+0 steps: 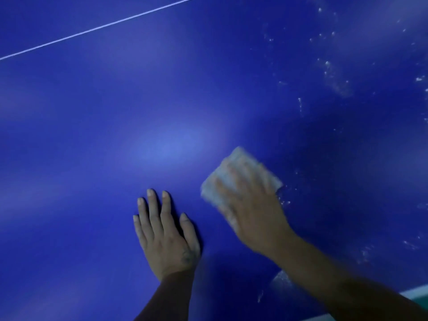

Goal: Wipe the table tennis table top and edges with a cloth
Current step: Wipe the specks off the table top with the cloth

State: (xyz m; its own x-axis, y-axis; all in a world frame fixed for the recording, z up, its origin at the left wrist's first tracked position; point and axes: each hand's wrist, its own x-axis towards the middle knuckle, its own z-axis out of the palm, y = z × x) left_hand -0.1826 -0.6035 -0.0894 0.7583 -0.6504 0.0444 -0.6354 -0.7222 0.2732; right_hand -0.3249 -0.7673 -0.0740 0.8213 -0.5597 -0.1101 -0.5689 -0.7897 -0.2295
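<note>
Tabletop: deep blue tabletop (97,172), smooth, fills almost the whole view; soft light glare near its middle.
Line: thin white line (99,27) runs slantwise across the upper left of the tabletop.
Edge: pale greenish strip (415,291) at the lower right corner, along the tabletop's border; nothing of the room beyond it can be made out.
Dirt: white specks (333,75) scattered over the right side of the tabletop; a pale smear (281,280) close under the right forearm.
Cloth: light-coloured folded cloth (239,158) lies flat on the tabletop, right of centre, at the near rim of the speckled area.
Right hand: right hand (252,212) lies on top of the cloth, fingers stretched out and pressing it down; blurred, so finer detail cannot be told.
Left hand: left hand (165,235) is flat on the bare tabletop, fingers straight and slightly apart, holding nothing; it sits just beside the cloth, not touching it.
Sleeve: dark sleeve (168,297) reaches to the left wrist.
</note>
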